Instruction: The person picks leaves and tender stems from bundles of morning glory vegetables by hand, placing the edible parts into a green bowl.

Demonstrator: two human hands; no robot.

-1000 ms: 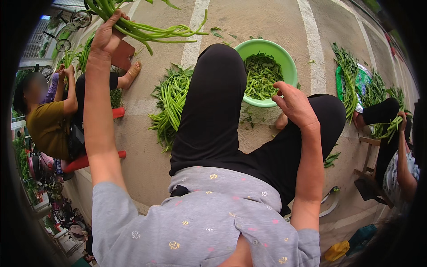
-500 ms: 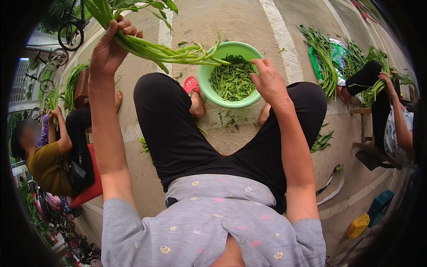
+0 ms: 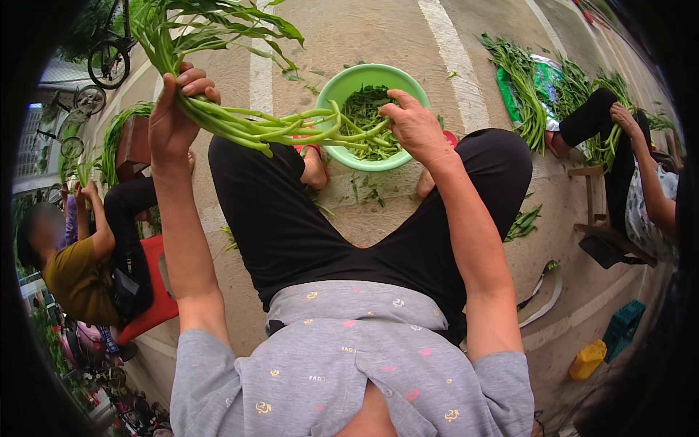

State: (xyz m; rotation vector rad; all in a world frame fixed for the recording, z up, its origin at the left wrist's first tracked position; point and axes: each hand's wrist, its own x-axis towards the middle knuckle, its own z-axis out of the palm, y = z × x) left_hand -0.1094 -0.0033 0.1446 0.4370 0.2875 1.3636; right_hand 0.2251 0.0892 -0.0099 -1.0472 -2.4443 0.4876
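Observation:
My left hand [image 3: 177, 113] is wrapped round a bunch of water spinach [image 3: 240, 125], its leafy tops rising behind the hand. The long pale-green stems stretch right, over a light-green plastic basin [image 3: 375, 166]. Above that basin, my right hand [image 3: 421, 130] pinches the end of a stem between thumb and fingers. Short stem pieces and leaves [image 3: 366, 104] lie inside the basin, partly hidden by the stems and my right hand. The basin stands on the ground beyond my knees, between my feet.
At left a person in a mustard top [image 3: 76, 273] sits on a red chair [image 3: 156, 288]. Another seated person's arm [image 3: 652, 171] holds greens at right, beside piled water spinach [image 3: 518, 87] on a green-and-white sack. A yellow container [image 3: 587, 360] and dark-green crate [image 3: 623, 331] stand lower right.
My right hand has moved left from the basin's rim to the stem ends and now pinches one. My left hand and the bunch have come slightly lower.

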